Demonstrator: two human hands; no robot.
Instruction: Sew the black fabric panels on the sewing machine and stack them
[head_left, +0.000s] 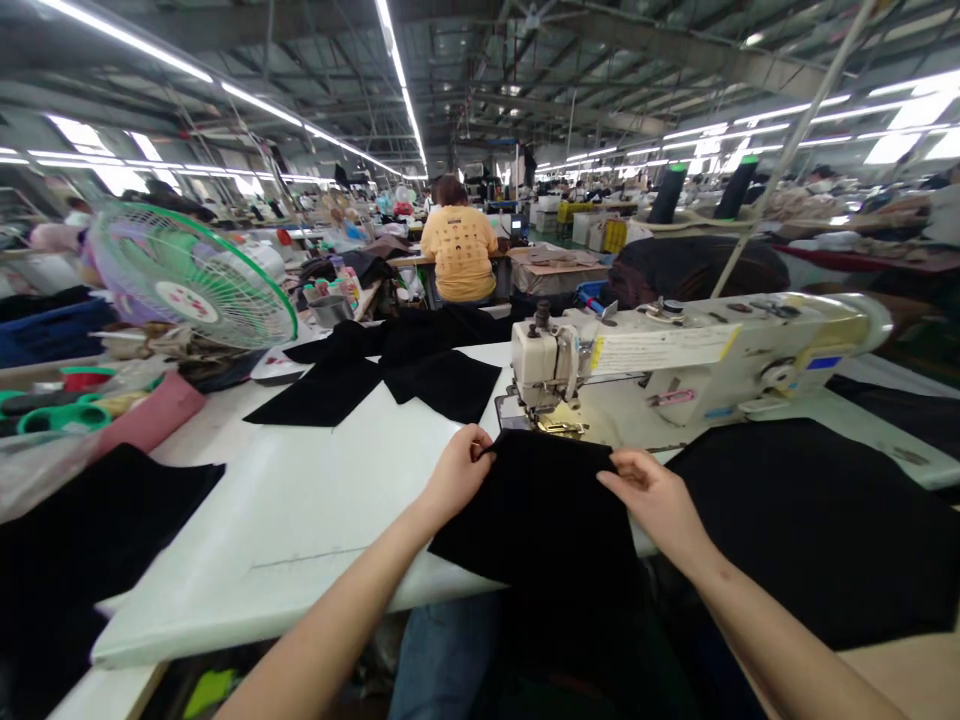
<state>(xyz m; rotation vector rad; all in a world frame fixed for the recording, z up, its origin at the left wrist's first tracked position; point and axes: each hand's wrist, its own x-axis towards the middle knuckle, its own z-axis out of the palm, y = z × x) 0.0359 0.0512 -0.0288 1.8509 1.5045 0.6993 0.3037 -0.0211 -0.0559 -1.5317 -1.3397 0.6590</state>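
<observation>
Holding a black fabric panel (534, 520) spread by its top edge, left hand (454, 477) pinching one corner, right hand (651, 495) with fingers pressed together on the other, draped over the white surface (255, 510) before the sewing machine (660, 360).

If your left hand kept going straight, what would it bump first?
Probably the sewing machine head, just past the black cloth the left hand pinches, though depth is hard to judge.

"What have I got here?"

"A piece of black cloth (536, 525), soft and dark, with a straight top edge."

"Where's it lying?"

"Across the front edge of the desk (262, 530), its lower end hanging down."
</observation>
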